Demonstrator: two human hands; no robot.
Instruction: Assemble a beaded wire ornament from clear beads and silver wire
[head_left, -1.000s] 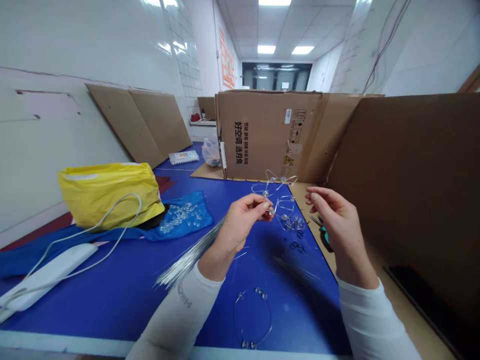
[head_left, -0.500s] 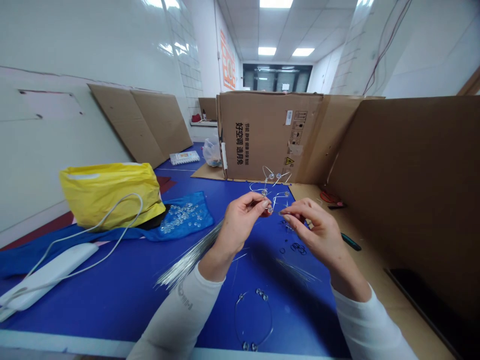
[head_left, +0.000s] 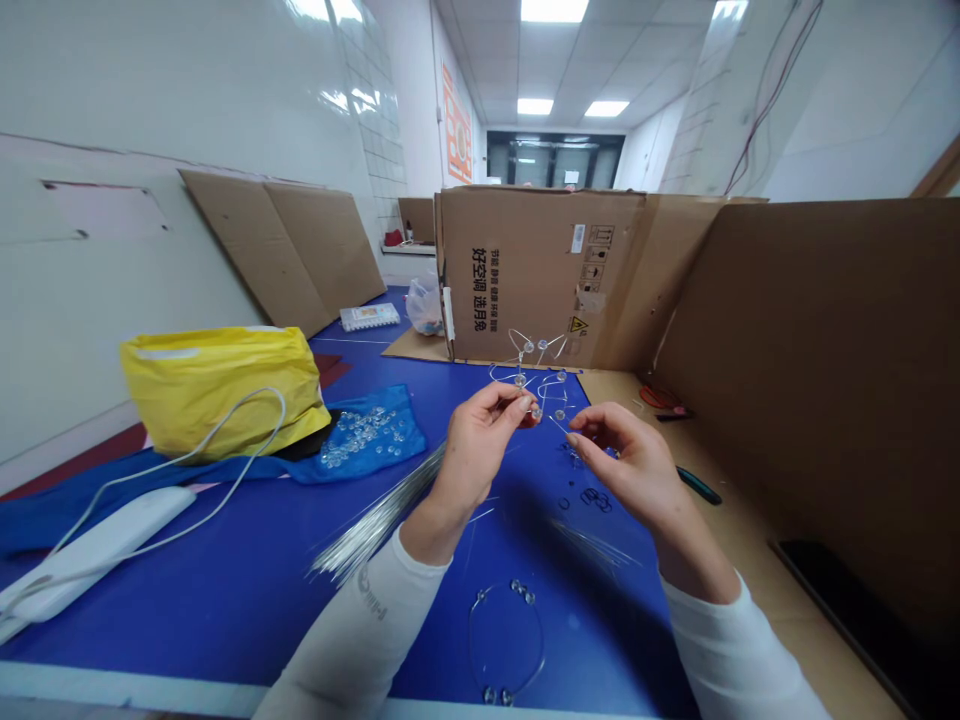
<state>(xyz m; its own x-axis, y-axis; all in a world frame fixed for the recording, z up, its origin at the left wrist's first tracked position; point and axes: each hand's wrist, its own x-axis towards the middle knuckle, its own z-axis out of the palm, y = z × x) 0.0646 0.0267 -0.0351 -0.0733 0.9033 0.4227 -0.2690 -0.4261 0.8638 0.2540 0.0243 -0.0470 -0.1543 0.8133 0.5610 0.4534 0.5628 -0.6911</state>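
Observation:
My left hand [head_left: 480, 435] pinches a bent wire frame strung with clear beads [head_left: 520, 380], holding it above the blue table. Its wire loops rise beyond the fingertips, with more beads along them. Just to the right, my right hand [head_left: 626, 450] has thumb and index finger together at the end of a thin wire [head_left: 559, 425]; its other fingers are curled. Close by that wire, a clear bead [head_left: 560, 414] shows between the hands. Nearer to me on the table lies a wire ring [head_left: 470, 630] with several clear beads on it.
A bundle of straight wires [head_left: 379, 525] lies beside my left forearm. Loose clear beads [head_left: 364, 435] rest on blue cloth by a yellow bag [head_left: 225, 390]. Small black rings [head_left: 596, 499] and a green-handled tool [head_left: 699, 485] sit at right. Cardboard [head_left: 525, 280] walls the back and right.
The beaded frame has shifted slightly left and up. My right fingers have spread a little, and a bead by the wire between the hands now shows clearly.

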